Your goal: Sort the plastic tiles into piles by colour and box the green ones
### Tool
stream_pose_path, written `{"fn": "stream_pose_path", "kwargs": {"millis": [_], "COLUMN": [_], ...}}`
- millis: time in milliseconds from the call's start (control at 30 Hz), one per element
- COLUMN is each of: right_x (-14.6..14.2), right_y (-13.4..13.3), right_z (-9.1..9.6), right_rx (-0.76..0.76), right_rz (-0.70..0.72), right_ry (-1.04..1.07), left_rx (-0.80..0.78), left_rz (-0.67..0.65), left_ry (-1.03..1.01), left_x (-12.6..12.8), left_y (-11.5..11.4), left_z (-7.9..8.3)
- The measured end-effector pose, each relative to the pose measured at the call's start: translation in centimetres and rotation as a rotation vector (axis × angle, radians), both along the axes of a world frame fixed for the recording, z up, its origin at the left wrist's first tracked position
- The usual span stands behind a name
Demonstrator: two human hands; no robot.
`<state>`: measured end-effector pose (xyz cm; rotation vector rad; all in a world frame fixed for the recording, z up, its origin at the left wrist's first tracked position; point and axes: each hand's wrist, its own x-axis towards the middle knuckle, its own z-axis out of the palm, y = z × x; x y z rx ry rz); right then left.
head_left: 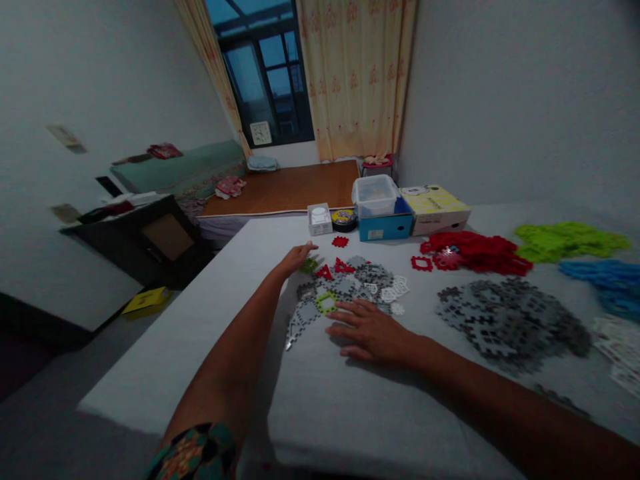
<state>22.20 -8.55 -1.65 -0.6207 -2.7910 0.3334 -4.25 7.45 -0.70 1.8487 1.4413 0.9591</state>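
Observation:
A flat cluster of joined grey puzzle-like tiles [345, 288] lies on the white table [200, 333], with a green frame piece [327, 302], red pieces [334, 269] and white pieces [395, 291] among them. My left hand [296, 257] reaches forward, fingers stretched out, touching a small green piece [309, 265] at the cluster's far left edge. My right hand [370, 330] rests flat with fingers spread on the table, fingertips at the cluster's near edge beside the green frame piece.
Piles of loose tiles lie to the right: grey [510, 320], red [475, 252], green [565, 240], blue [610, 280], white [620, 347]. Boxes [435, 208], a clear tub [375, 195] and a small white box [319, 219] stand at the table's far edge. A bed lies beyond.

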Motion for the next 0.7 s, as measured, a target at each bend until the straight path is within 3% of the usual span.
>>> {"fn": "stream_pose_path", "kwargs": {"millis": [67, 133, 233, 333, 400, 533, 600, 700], "right_x": [-1.2, -1.2, 1.3, 4.8, 5.9, 4.1, 2.6, 1.8], "right_y": [-0.2, 0.7, 3.0, 4.9, 5.4, 5.0, 5.0, 6.5], "right_z": [-0.3, -0.6, -1.0, -1.8, -2.8, -4.6, -4.6, -2.8], "right_rx": [0.007, 0.032, 0.052, 0.008, -0.05, -0.115, -0.108, -0.119], "right_rz": [0.044, -0.035, -0.309, -0.692, -0.866, -0.908, -0.883, -0.825], "right_ry": [-0.027, -0.029, 0.021, 0.066, 0.032, -0.04, -0.023, 0.004], "left_rx": [-0.016, -0.002, -0.009, -0.038, -0.05, 0.046, 0.119, 0.231], "left_rz": [-0.07, -0.152, -0.258, -0.392, -0.469, -0.435, -0.35, -0.187], "left_ry": [0.103, 0.165, 0.308, 0.506, 0.64, 0.772, 0.783, 0.752], "left_x": [-0.6, -0.6, -1.5, -4.1, -5.7, -5.5, -4.0, -1.8], "left_y": [-1.0, -2.2, -4.8, -8.7, -11.6, -15.1, -15.2, -13.8], "left_z": [-1.4, -2.2, -1.7, -0.3, 0.1, -1.3, -2.3, -2.6]}}
